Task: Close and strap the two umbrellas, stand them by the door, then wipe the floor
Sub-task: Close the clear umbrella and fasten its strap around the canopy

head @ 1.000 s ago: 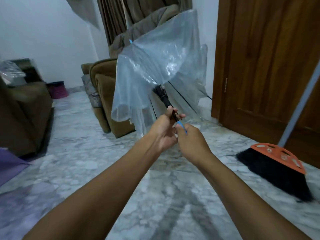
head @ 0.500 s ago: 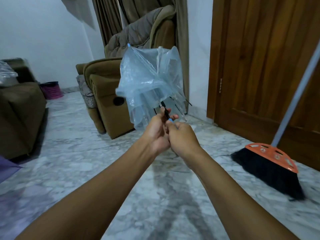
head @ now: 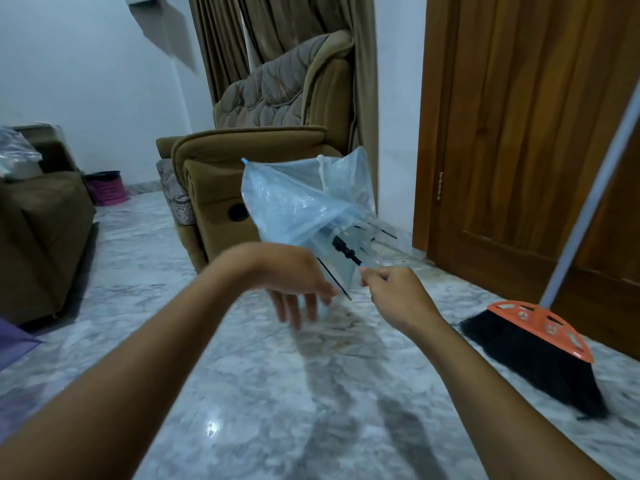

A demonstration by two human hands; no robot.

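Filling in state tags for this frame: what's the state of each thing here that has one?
clear umbrella: collapsed, canopy loose and unstrapped, held in the air
right hand: grips the clear umbrella's handle end
left hand: open, fingers spread, holds nothing
purple umbrella: only a corner shows, cannot tell
door: closed
broom: handle tilted, bristles on the floor

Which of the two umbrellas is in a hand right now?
The clear plastic umbrella: the right hand pinches its handle end. The purple umbrella lies on the floor at the left edge, untouched.
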